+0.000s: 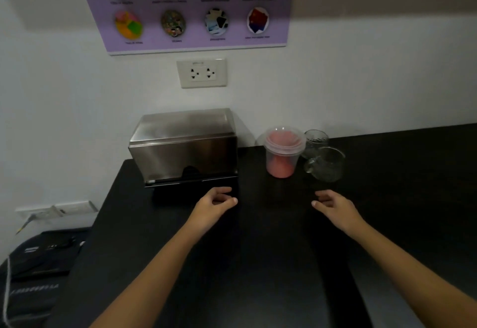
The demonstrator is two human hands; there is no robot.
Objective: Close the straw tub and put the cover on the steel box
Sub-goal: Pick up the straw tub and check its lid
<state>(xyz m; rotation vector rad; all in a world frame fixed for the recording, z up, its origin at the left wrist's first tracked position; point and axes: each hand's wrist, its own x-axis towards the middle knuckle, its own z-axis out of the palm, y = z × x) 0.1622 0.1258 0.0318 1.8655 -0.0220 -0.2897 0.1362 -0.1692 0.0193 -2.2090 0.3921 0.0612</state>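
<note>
Clear round plastic straw tub (282, 156), centre-right of frame, stands upright w/ its clear lid (284, 139) on top; inside is a pink-red mass, too blurred to tell individual straws. Just right of it, two clear glass mugs (325, 163), one behind the other, the front one near touching the tub; can't tell if anything is in them. Left of the tub, centre of frame, the brushed steel rectangular box (184, 153) sits against the wall w/ its flat steel cover (184, 123) on top; a dark slot and black base show along its lower front edge.

Left hand (215, 202) hovers low over the table just below the box's front right corner, fingers loosely curled, holding nothing. Right hand (333, 205) is below the mugs, same loose curl, also empty. Hands well apart, thumbs pointing toward each other.

Surface: black matte table (258, 263) filling the lower frame, back edge against a white wall (361, 82). On the wall above the box, a white double power socket (201, 72); above that, top centre, a purple poster (193, 7) w/ oval photos, captions unreadable. Lower left of frame: a black bag or case (41, 258) and a white cable, off the table.
</note>
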